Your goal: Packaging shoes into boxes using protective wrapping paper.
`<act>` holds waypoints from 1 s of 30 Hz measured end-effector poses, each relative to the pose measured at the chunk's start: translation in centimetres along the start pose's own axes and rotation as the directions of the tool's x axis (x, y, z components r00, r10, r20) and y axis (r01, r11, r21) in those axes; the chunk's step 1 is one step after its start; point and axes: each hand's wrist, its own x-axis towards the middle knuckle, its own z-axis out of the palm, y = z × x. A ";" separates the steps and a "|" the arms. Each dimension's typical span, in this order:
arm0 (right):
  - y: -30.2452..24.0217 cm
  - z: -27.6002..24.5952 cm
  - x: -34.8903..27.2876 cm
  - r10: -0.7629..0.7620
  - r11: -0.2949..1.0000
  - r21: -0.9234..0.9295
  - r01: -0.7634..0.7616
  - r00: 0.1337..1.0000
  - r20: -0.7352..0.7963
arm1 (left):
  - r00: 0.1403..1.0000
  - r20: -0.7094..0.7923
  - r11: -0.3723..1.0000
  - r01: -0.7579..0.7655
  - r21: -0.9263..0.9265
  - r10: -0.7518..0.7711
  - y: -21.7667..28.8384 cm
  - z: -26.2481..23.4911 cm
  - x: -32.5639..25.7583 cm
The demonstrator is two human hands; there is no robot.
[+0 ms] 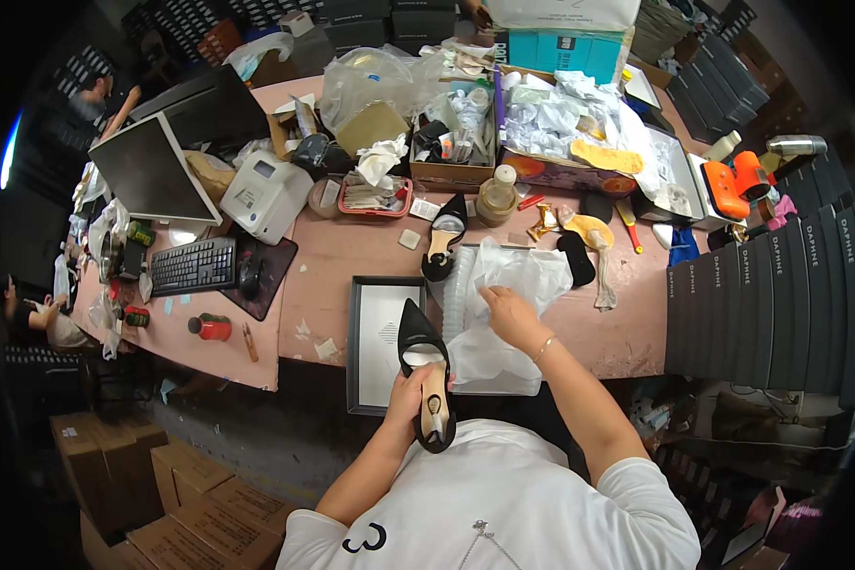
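Note:
A black pointed slingback shoe (421,331) with a beige insole is in my left hand (408,397), which is wrapped round its middle, toe pointing away from me. White stuffing shows inside its toe. My right hand (516,318) rests on white tissue paper (494,351) with its fingers bent and pinching the sheet. Under the tissue lies an open shoebox part, with a strip of clear bubble wrap (459,290) along its left side. Left of it sits the other dark box part (354,347), white inside. A second black shoe (447,228) stands beyond them on the table.
Stacked dark shoeboxes (760,304) line the right. Along the table's back are a crumpled-paper box (560,114), a pink basket (378,207) and a bottle (497,198). Leftward are a keyboard (193,266), printer (266,195) and monitor (152,166). Cartons (199,508) stand lower left; another person (114,100) is far left.

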 end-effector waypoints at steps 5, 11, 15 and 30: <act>2.6 3.5 0.3 0.078 0.996 0.041 -0.074 0.992 -0.097 | 0.996 0.092 0.998 0.014 0.055 -0.019 0.2 -1.5 1.6; -6.2 -3.2 -2.5 -0.003 0.938 0.344 0.039 0.995 -0.103 | 0.990 0.142 0.969 0.025 -0.247 0.011 0.5 1.1 1.1; -9.8 -0.4 -1.3 -0.160 0.984 0.051 0.169 0.976 -0.146 | 0.977 0.159 0.953 -0.090 -0.289 0.140 -1.7 3.3 -0.3; -10.8 0.9 -1.3 -0.067 0.990 0.120 0.069 0.997 -0.022 | 0.954 0.208 0.947 -0.154 -0.282 0.217 -2.4 3.8 -1.0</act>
